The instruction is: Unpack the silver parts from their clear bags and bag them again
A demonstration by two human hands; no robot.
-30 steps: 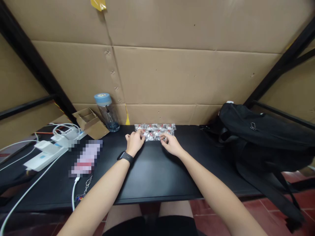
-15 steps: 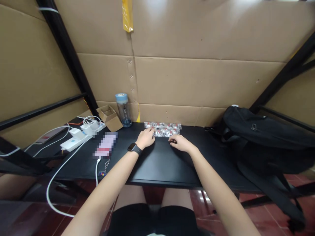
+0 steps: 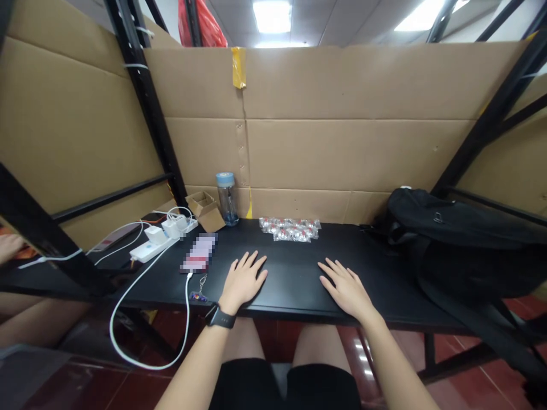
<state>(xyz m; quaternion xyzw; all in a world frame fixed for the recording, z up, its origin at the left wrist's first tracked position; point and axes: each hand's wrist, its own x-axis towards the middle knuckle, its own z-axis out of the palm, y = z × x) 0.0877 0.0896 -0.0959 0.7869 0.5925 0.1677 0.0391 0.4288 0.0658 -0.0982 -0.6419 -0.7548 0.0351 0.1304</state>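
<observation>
My left hand (image 3: 244, 279) lies flat on the black tabletop (image 3: 290, 285), fingers spread, holding nothing. A dark watch sits on that wrist. My right hand (image 3: 345, 286) rests palm down to the right, also open with its fingers apart. Beyond both hands, close to the cardboard wall, several small clear plastic packets (image 3: 293, 229) with silvery and red contents lie in rows. Neither hand touches them. What exactly is inside the packets is too small to make out.
To the left are a blurred-out phone (image 3: 199, 252) on a white cable, a power strip (image 3: 154, 245), an opened cardboard box (image 3: 205, 210) and a blue-lidded bottle (image 3: 227, 199). A black backpack (image 3: 461, 245) takes up the right side. Another person's hand (image 3: 11, 246) shows at far left.
Both hands have left the packets, drawn back toward the table's front edge and spread flat. The camera has tilted up, bringing ceiling lights into view.
</observation>
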